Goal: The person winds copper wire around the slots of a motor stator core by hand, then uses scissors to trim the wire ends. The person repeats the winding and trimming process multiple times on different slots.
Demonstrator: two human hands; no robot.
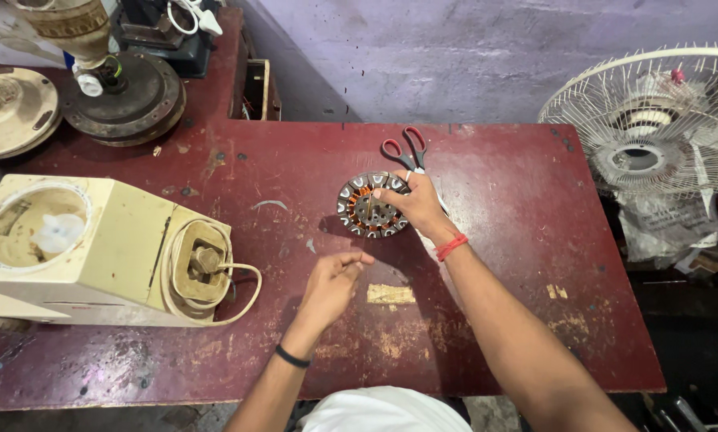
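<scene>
Head view, catalogued left to right. One round cream metal motor cover (11,108), scuffed and dished, at the far left edge of the bench. Beside it one dark round rusted motor housing (127,100), grimy, with a small white fitting on top. Nearer to me, one cream plastic mixer-grinder base (95,252) lying on its side, boxy, stained, its round socket facing up at the left end; one cream power cord (243,292) loops out from its underside. All of it sits on one worn maroon-painted wooden table (519,264), chipped to bare yellow patches.

My left hand (331,284), one black band at the wrist, hovers over the table near the centre, fingers loosely curled and thumb and forefinger pinched together. Whether a fine wire runs between them I cannot tell.

Just beyond it, one round laminated steel stator (371,206) with copper-coloured windings in its slots lies flat on the table. My right hand (415,204), one red thread at the wrist, rests on the stator's right edge, fingers bent and pressing on its rim, gripping it in place.

Behind that hand, one pair of red-handled steel scissors (405,150), handles pointing away from me, blades hidden by my hand.

Far right, off the table: one white wire-grille table fan (655,120), dusty, face up.
</scene>
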